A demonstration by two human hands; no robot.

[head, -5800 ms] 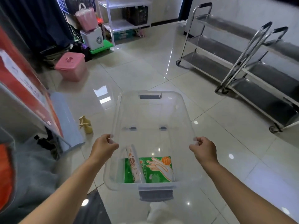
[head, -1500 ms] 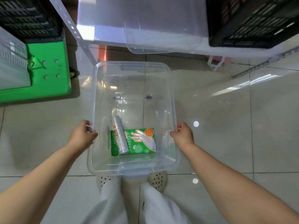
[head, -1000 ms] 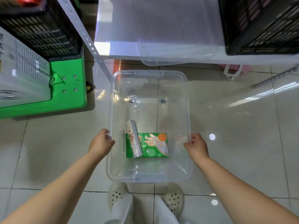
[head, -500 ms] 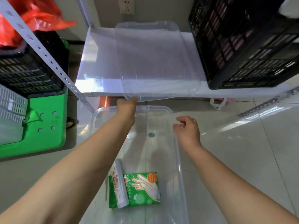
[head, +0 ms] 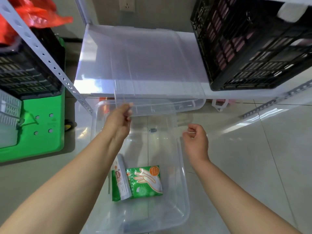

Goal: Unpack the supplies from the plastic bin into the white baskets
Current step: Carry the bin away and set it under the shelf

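A clear plastic bin (head: 184,186) stands on the tiled floor below me. Inside it lie a green glove packet (head: 148,183) and a white roll (head: 121,180), side by side near the bin's near end. A clear lid (head: 152,68) lies on the white shelf above the bin's far end, overhanging the shelf edge. My left hand (head: 119,120) grips the lid's front left corner. My right hand (head: 195,141) hovers over the bin's right rim with loosely curled fingers and holds nothing.
A black crate (head: 253,48) fills the shelf's right side. At left, another black crate (head: 25,71) under a red bag (head: 30,12) sits on a green dolly (head: 42,132), with a white basket (head: 8,112) at the edge. A perforated shelf upright (head: 50,65) slants between.
Both hands let go of the bin after it was set on the floor by the shelf. My left hand reached up and took the lid's corner, and the lid has slid forward.
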